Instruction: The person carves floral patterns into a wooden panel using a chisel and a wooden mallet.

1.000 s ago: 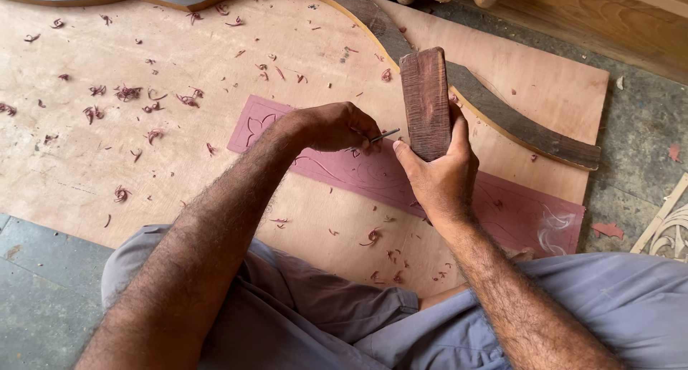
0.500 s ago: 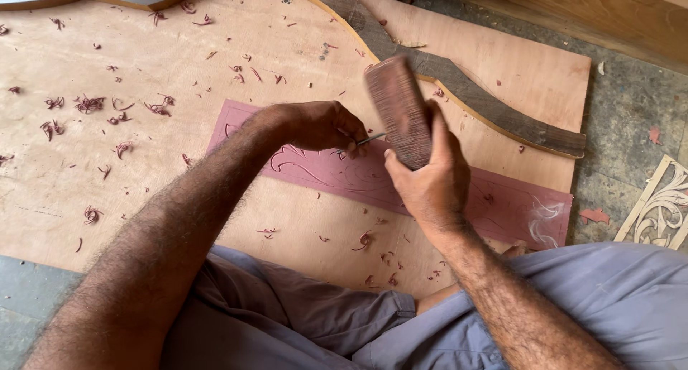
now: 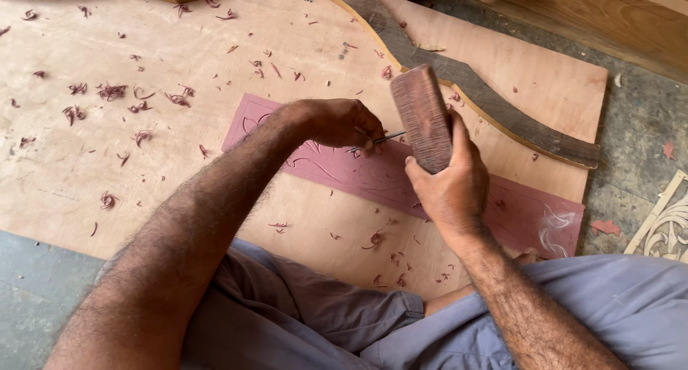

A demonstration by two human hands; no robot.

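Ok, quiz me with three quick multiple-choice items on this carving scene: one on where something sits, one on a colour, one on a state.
1. Where does the long strip lie?
A. on the plywood sheet
B. on the person's lap
C. leaning on a wall

2. What colour is the strip?
A. green
B. reddish pink
C. white

3. How is the wooden mallet placed?
A. lying on the floor
B. held raised in the right hand
C. held in the left hand

Answers:
1 A, it lies flat on the sheet.
2 B, its face shows reddish pink.
3 B, the right hand grips it beside the thin chisel.

Chisel (image 3: 380,139) tip hidden under left hand (image 3: 342,123); carved panel (image 3: 666,227) cut by right edge.
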